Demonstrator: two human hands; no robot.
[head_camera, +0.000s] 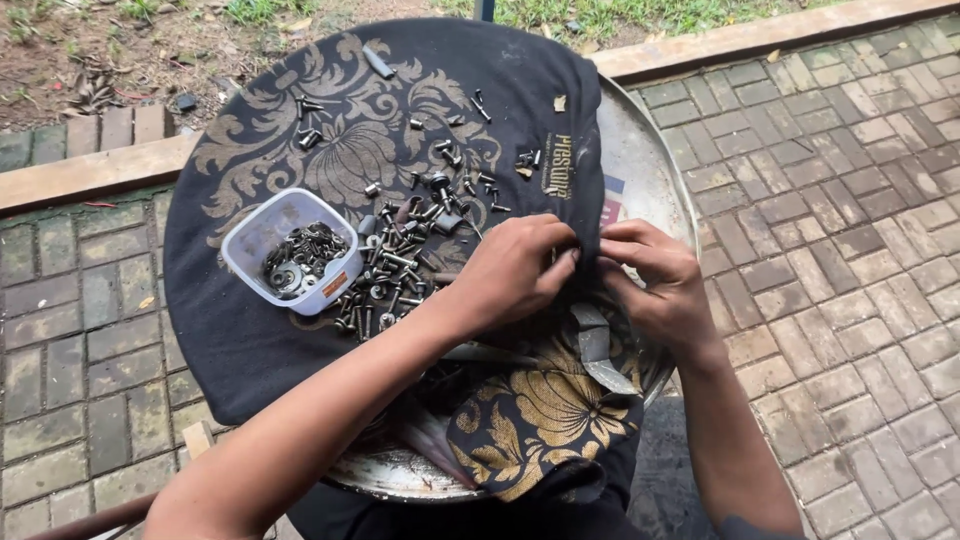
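Bare left hand (515, 270), bare right hand (655, 285), forearms uncovered, no gloves or rings

A heap of bolts (400, 265) and a plastic tub (290, 250) crowd the middle of the round tray (650, 170), with stray screws (470, 150) toward its far edge. The black cloth (230, 340) lies bare along the left edge, and the right edge is bare metal.

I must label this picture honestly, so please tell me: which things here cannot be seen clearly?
- Head view: what the left hand and right hand pinch; fingertips hide it.
- Round metal table: mostly under the black patterned cloth.
- Pile of bolts: single pieces too small to tell.
- Plastic tub: deeper contents hidden by the top rings.
- Forearms: cut by bottom edge.
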